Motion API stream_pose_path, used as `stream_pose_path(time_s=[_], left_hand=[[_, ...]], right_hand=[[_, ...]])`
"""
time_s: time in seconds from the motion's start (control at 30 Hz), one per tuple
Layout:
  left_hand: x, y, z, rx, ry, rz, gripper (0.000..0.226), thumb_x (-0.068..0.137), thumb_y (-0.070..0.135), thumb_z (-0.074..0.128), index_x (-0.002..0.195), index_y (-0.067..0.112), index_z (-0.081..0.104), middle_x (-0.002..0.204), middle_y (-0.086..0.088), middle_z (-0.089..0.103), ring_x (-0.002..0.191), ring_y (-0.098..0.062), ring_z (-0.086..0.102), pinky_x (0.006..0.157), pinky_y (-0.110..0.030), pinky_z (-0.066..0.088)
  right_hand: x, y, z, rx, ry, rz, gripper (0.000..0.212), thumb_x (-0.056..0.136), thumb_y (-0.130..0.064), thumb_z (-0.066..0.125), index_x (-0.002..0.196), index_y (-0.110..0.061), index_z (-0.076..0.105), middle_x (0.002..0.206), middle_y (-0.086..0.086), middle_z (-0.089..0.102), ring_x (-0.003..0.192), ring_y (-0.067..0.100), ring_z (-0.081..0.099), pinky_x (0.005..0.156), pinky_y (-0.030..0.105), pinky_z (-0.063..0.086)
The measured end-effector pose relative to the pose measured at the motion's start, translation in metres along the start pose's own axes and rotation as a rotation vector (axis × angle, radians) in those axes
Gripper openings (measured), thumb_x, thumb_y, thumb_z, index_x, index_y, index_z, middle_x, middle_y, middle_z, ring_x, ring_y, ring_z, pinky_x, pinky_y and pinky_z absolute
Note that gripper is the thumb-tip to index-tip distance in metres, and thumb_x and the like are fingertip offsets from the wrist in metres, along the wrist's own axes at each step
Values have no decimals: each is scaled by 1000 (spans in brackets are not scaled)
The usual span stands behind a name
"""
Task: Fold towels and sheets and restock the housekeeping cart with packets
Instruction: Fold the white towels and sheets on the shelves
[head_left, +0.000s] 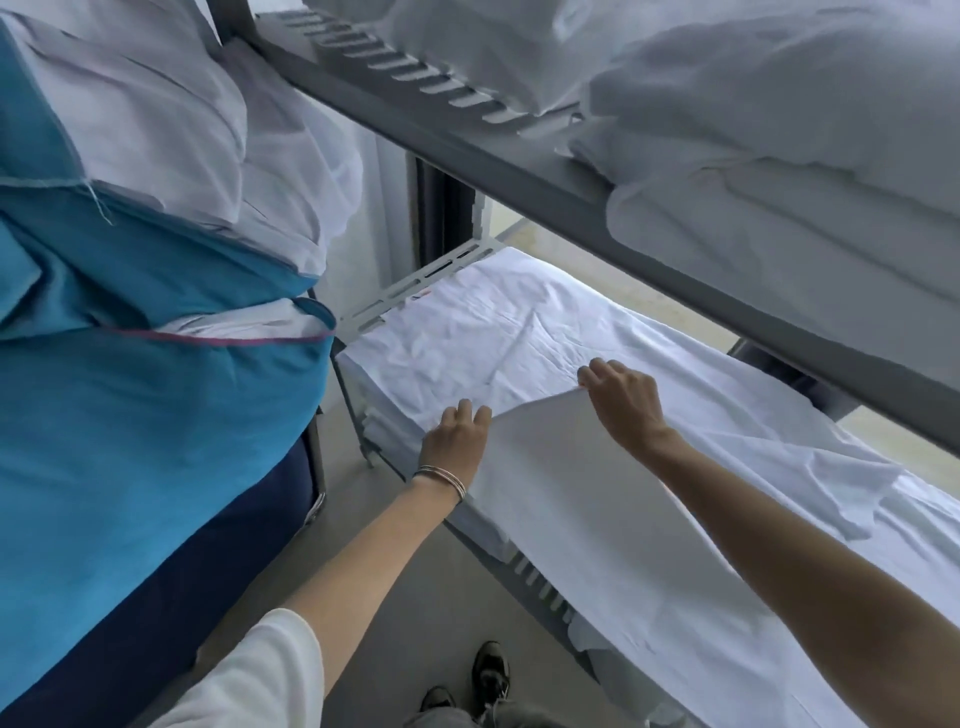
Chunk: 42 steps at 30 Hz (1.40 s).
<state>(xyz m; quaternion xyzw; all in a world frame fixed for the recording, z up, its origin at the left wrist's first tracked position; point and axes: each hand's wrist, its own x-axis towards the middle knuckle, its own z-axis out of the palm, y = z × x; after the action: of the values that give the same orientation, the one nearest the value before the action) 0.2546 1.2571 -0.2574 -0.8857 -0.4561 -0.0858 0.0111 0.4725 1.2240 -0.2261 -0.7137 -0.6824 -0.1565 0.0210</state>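
Observation:
A white sheet (519, 332) lies spread over a stack of folded linen on the lower grey shelf (415, 283). A folded-over flap of the sheet (571, 493) runs toward me. My left hand (454, 441), with bracelets on the wrist, holds the flap's left corner at the fold line. My right hand (623, 402) pinches the flap's far corner between thumb and fingers. Both hands sit close together near the shelf's front edge.
The upper grey shelf (519, 171) crosses overhead and carries stacked white linen (779, 156). To the left hangs a blue laundry bag (130, 389) stuffed with white linen (171, 119). My shoes (488, 670) stand on the grey floor below.

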Motion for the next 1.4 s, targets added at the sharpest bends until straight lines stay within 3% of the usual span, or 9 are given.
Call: stream_pose_path(time_s=[0.03, 0.1, 0.4, 0.63, 0.93, 1.2, 1.3, 1.33, 1.4], left_hand=[[5, 0, 2, 30, -17, -5, 37, 41, -1, 85, 68, 10, 63, 66, -8, 56, 52, -19, 56, 32, -18, 36], [18, -3, 12, 3, -46, -58, 38, 33, 2, 87, 57, 13, 59, 59, -4, 52, 44, -15, 51, 30, -14, 30], [60, -12, 19, 24, -19, -180, 31, 40, 11, 81, 59, 18, 58, 62, 0, 51, 48, -12, 47, 38, -15, 24], [91, -51, 34, 96, 15, -288, 29, 42, 13, 82, 60, 18, 60, 61, -1, 53, 51, -15, 50, 44, -19, 33], [148, -127, 66, 16, 119, -452, 27, 53, 13, 85, 69, 12, 64, 65, -8, 58, 54, -20, 54, 45, -24, 42], [192, -194, 98, -126, 131, -789, 24, 55, 4, 82, 71, 6, 64, 67, -15, 61, 61, -30, 57, 54, -36, 49], [210, -215, 108, -116, 102, -885, 23, 55, 2, 80, 73, 10, 67, 71, -12, 65, 68, -29, 60, 60, -34, 50], [215, -216, 112, -103, 68, -919, 24, 58, 4, 77, 79, 12, 70, 78, -11, 67, 76, -29, 61, 67, -36, 51], [222, -207, 126, -80, 64, -895, 33, 70, 7, 64, 101, 14, 71, 102, -13, 68, 103, -35, 55, 88, -52, 47]], right_hand=[[8, 2, -1, -34, 4, -58, 35, 45, 11, 78, 60, -11, 55, 57, 4, 50, 46, 23, 50, 40, 16, 13], [26, 8, -2, -95, -5, -173, 37, 44, 14, 77, 62, -10, 55, 61, 5, 50, 48, 23, 50, 40, 16, 14], [106, 15, 31, -194, 36, -388, 39, 41, 14, 75, 62, -12, 57, 65, 4, 50, 49, 20, 45, 37, 18, 16], [161, -6, 56, -178, -14, -440, 38, 39, 11, 80, 62, -9, 58, 64, 7, 50, 47, 21, 46, 39, 18, 18], [255, -47, 89, -152, -35, -414, 42, 31, 12, 80, 59, -9, 58, 60, 7, 48, 45, 22, 46, 35, 17, 22], [340, -103, 143, -190, -30, -524, 41, 34, 8, 83, 64, -10, 62, 65, 7, 54, 52, 22, 53, 31, 21, 36], [367, -128, 155, -171, -18, -475, 39, 32, 5, 83, 62, -11, 63, 64, 5, 55, 53, 20, 55, 35, 22, 37], [370, -137, 156, -169, -52, -410, 40, 36, 3, 84, 70, -10, 65, 72, 6, 57, 59, 21, 57, 40, 25, 41], [367, -148, 164, -102, -189, -288, 49, 65, -7, 79, 111, -10, 61, 108, 13, 55, 92, 27, 57, 65, 34, 49]])
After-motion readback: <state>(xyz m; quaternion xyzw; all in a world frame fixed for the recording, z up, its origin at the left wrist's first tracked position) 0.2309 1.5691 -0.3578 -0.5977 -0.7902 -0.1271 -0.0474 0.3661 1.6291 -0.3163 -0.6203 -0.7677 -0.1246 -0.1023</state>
